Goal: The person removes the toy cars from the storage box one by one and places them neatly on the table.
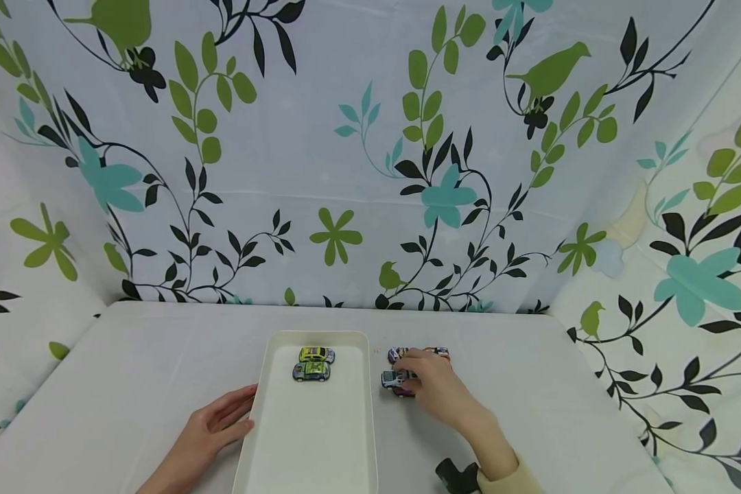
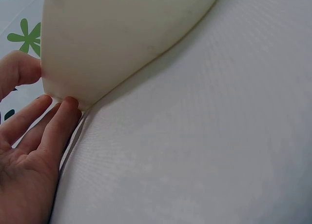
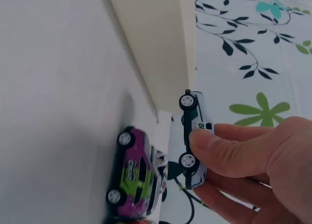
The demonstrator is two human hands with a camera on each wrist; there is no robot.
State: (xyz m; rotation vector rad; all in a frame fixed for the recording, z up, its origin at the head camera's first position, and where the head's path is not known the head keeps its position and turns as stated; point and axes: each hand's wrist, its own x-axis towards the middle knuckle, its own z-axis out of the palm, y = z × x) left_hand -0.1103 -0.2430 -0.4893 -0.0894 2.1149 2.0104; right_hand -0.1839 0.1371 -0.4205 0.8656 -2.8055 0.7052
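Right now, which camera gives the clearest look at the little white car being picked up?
The right wrist view: the white car fills the frame, pinched by the right hand, wheels and side plainly visible. The head view shows it small, half hidden by fingers. The left wrist view shows only the tray.

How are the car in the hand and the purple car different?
The white car is pinched by the right hand; the purple car is not held. The white car is white with green marks; the purple car is purple and green. Both have black wheels with white hubs.
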